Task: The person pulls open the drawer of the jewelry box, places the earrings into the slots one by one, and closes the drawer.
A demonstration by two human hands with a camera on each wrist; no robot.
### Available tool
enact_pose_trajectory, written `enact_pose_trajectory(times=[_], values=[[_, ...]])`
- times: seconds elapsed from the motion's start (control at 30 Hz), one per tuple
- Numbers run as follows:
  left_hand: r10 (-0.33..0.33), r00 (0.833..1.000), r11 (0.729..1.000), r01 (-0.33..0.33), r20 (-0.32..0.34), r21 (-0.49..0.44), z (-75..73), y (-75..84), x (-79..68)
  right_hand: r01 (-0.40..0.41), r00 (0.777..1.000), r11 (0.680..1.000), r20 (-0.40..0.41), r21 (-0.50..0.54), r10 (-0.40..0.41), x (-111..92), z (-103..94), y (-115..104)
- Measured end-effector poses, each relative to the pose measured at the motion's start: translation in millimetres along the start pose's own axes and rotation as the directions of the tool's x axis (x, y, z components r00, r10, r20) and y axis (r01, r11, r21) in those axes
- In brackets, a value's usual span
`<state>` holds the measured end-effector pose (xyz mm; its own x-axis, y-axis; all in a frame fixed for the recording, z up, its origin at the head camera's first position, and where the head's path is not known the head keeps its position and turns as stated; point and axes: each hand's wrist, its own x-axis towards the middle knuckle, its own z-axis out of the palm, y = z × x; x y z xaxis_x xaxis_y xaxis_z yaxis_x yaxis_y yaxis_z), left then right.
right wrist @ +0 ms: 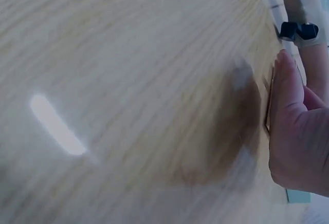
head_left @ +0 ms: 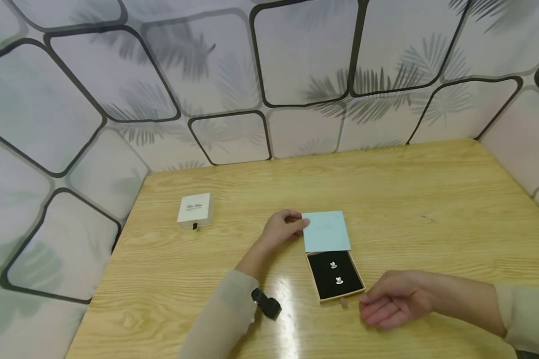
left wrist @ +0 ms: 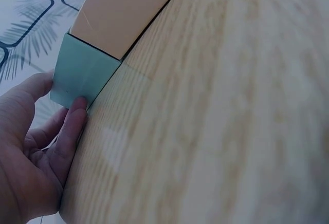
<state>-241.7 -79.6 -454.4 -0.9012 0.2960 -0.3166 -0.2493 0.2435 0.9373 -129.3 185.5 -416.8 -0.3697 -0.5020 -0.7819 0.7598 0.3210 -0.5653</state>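
Sliding the drawer [head_left: 334, 297] seems the step: left hand [head_left: 284, 229] pinching its sleeve [head_left: 327, 233], right hand [head_left: 397, 299] beside it relaxed, empty, probably needing contact next.

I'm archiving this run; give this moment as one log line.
left hand: holds blue cover; right hand: beside drawer; drawer: open, two silver pieces inside

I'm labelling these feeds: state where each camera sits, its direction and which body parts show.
Head: on the head, facing forward and down at the table and pale blue box; left hand, right hand and forearms show.
Left wrist: on that wrist, looking along the table at the box; the left hand shows.
Right wrist: on that wrist, looking across the table; the right hand and left forearm show.
Head and left wrist share the left hand holding the box.
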Motion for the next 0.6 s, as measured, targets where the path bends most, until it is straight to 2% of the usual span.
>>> enact_pose_trajectory(times=[0.03,0.2,0.33,0.6], values=[[0.002,1.0,1.0,-0.002,-0.005,-0.001,0.2,-4.0,3.0,-0.005,1.0,1.0,0.017,0.025,0.004,1.5,0.5,2.0],[0.009,1.0,1.0,-0.009,-0.01,0.004,1.1,-4.7,3.1,0.002,0.997,0.986,0.07,0.169,-0.014,9.3,5.8,13.2],[0.018,1.0,1.0,-0.018,-0.004,0.01,1.2,-5.2,3.2,0.042,0.997,0.956,0.053,0.292,-0.06,13.1,14.3,20.3],[0.015,1.0,1.0,-0.015,-0.006,0.017,0.3,-6.9,2.5,0.056,0.997,0.899,0.029,0.434,-0.076,19.8,32.4,21.5]])
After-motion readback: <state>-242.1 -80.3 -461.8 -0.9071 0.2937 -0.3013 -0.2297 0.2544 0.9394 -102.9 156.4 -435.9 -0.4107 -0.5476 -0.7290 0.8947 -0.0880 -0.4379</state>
